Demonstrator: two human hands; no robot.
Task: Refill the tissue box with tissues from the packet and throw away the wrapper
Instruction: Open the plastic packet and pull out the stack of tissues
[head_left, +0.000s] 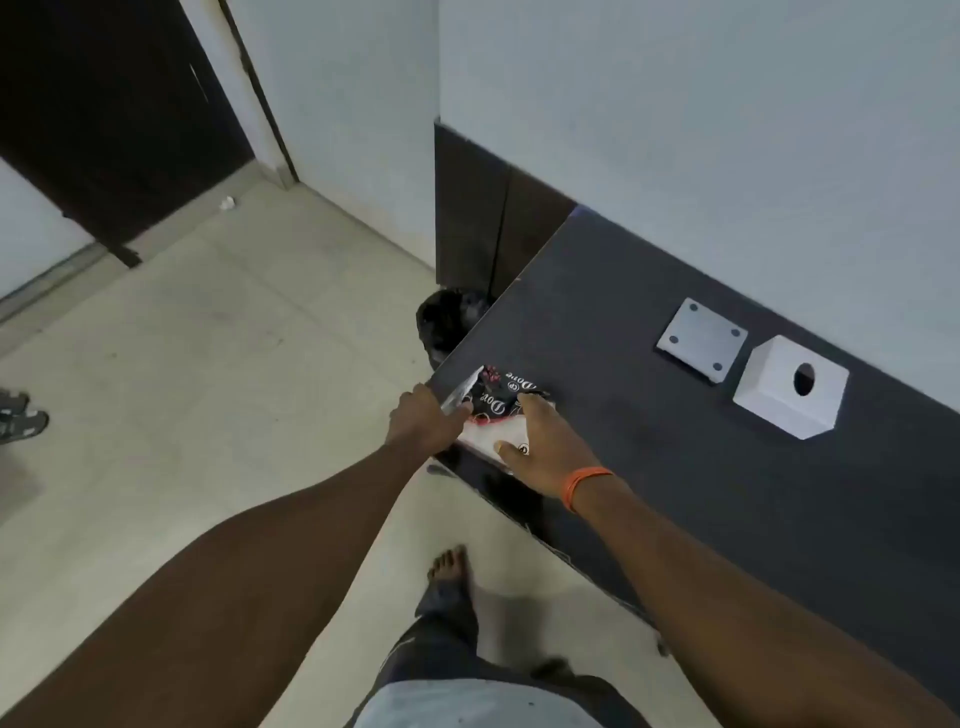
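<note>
The desk (649, 467) is mostly bare between the packet (498, 400) at its corner and the white box (789, 392). A flat plate (701, 340) lies just beside the box. A black bin (447, 325) stands under the desk's end.

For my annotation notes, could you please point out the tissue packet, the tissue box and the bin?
tissue packet (501, 397): head view, on its dark printed wrapper.
tissue box (779, 400): head view, on its white top face.
bin (447, 319): head view, on its black liner.
</note>
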